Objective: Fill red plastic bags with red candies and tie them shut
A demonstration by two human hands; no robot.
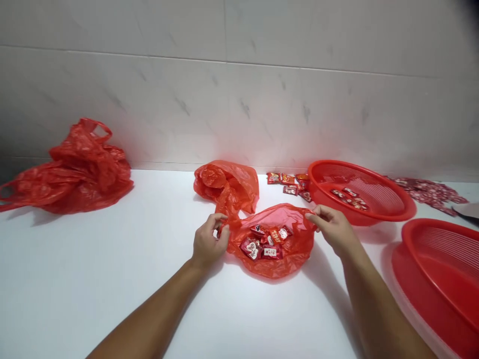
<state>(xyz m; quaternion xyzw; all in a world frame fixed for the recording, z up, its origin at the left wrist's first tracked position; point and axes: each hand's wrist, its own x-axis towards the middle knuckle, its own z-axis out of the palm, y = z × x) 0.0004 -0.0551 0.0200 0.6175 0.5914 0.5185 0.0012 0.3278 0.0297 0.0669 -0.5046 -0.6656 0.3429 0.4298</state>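
Observation:
A thin red plastic bag (pixel 273 268) lies on the white table in front of me, its mouth spread wide. Several wrapped candies (pixel 270 252) in red and orange wrappers rest inside it. My left hand (pixel 210 240) pinches the bag's left edge between thumb and fingers. On the opposite side, my right hand (pixel 331 227) grips the bag's upper right rim. Just behind the left hand sits another crumpled red bag (pixel 239 182); whether the two bags are joined cannot be made out.
A red plastic basket (pixel 359 217) holding several candies stands at the back right, with loose candies (pixel 288 180) beside it. Nearer is a second red basket (pixel 422 269). Dark red packets (pixel 430 192) are heaped by the tiled wall. Crumpled red bags (pixel 86 172) lie far left.

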